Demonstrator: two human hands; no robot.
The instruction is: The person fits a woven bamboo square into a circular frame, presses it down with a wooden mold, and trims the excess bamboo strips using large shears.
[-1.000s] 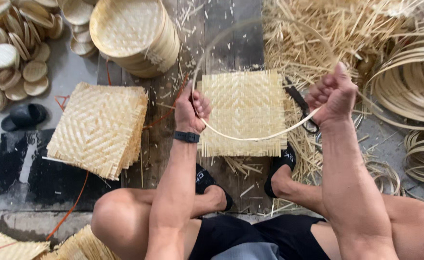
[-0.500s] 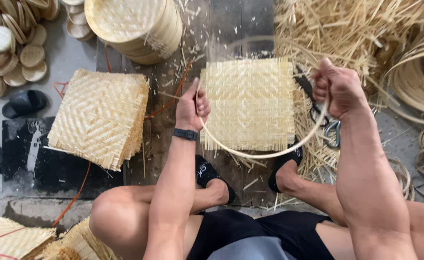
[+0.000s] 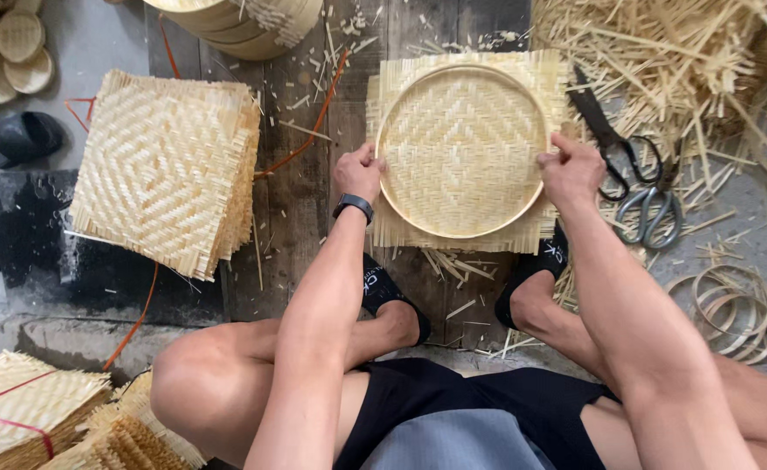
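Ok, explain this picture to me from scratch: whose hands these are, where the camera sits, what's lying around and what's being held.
There is no machine here: a seated person works with two bare hands. The single camera sits on that person's head and looks down past the knees. The left hand and the right hand grip opposite sides of a round pale bamboo hoop, which lies on a square woven bamboo mat on the dark wooden planks. To the left lies a stack of the same square woven mats. To the right lie black-handled scissors, grey-handled shears, a heap of loose bamboo strips and some thin coiled bamboo rings.
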